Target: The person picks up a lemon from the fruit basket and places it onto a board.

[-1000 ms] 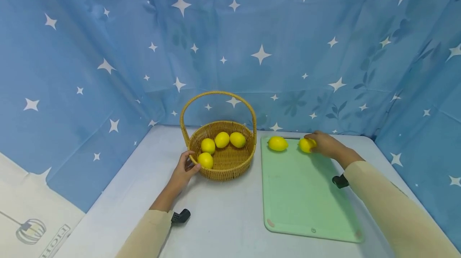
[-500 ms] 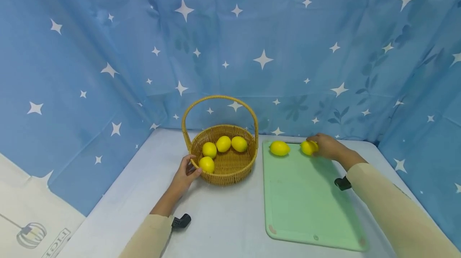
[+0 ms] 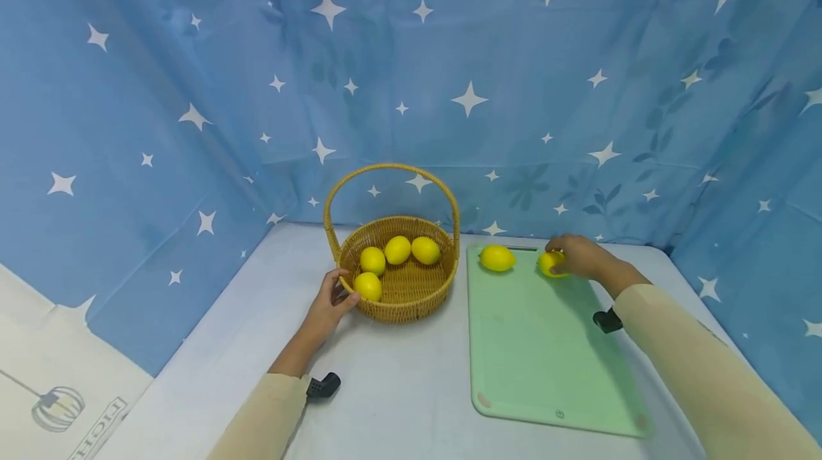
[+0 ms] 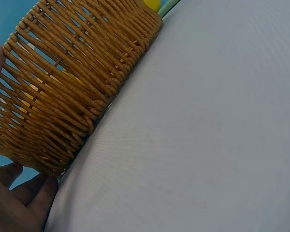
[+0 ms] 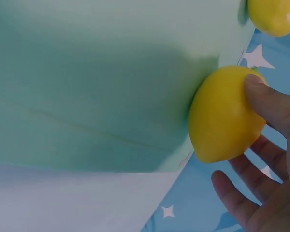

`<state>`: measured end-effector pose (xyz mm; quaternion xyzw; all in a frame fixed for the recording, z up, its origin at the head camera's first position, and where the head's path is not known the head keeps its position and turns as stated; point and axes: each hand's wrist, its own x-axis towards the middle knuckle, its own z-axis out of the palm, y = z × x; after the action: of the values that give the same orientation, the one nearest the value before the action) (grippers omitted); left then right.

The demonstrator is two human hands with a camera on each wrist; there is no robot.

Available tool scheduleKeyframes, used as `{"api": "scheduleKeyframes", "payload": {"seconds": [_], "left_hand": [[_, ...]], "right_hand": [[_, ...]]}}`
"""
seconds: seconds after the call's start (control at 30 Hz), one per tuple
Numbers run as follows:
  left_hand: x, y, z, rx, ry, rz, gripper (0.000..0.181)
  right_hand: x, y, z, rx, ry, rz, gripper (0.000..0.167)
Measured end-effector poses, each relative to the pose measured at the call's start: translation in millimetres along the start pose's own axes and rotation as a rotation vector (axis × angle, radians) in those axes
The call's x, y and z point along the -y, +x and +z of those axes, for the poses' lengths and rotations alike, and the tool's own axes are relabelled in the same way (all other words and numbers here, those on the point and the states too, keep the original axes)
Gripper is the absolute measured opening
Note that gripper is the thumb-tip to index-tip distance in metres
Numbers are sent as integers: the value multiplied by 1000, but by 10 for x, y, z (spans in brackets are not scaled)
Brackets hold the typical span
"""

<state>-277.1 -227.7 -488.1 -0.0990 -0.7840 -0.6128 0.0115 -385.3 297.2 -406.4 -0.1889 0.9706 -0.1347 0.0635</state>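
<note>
My left hand (image 3: 326,307) holds the near left side of a wicker basket (image 3: 411,312), thumb near the rim and fingers around the wall. Several yellow lemons lie inside it, one lemon (image 3: 368,287) close to that hand. In the left wrist view, the fingers (image 4: 41,203) reach the basket's lower edge. Over the far end of a green cutting board (image 3: 526,346), my right hand (image 3: 581,258) pinches a lemon (image 5: 227,116) between thumb and fingers. Whether this lemon still touches the board is hard to tell. Another lemon (image 3: 497,258) lies on the board to its left.
The basket's tall arched handle (image 3: 392,166) rises above its bowl. White cloth covers the table (image 3: 385,389). A blue curtain (image 3: 411,53) with white stars hangs right behind the table's far edge and along both sides.
My right hand and its lemon have shifted slightly right and nearer, the lemon turning a little. My left hand stays on the basket. The head view has tilted slightly.
</note>
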Motion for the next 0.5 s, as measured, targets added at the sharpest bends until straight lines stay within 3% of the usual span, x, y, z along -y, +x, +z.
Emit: {"api": "scheduleKeyframes", "payload": {"seconds": [0.13, 0.3, 0.5], "left_hand": [[23, -30, 4, -22, 6, -13, 62], [66, -4, 20, -43, 25, 36, 60], [-224, -81, 22, 6, 8, 24, 60]], "right_hand": [[-8, -17, 35, 6, -12, 15, 51], [4, -28, -7, 7, -14, 31, 56], [-19, 3, -58, -1, -24, 33, 60]]}}
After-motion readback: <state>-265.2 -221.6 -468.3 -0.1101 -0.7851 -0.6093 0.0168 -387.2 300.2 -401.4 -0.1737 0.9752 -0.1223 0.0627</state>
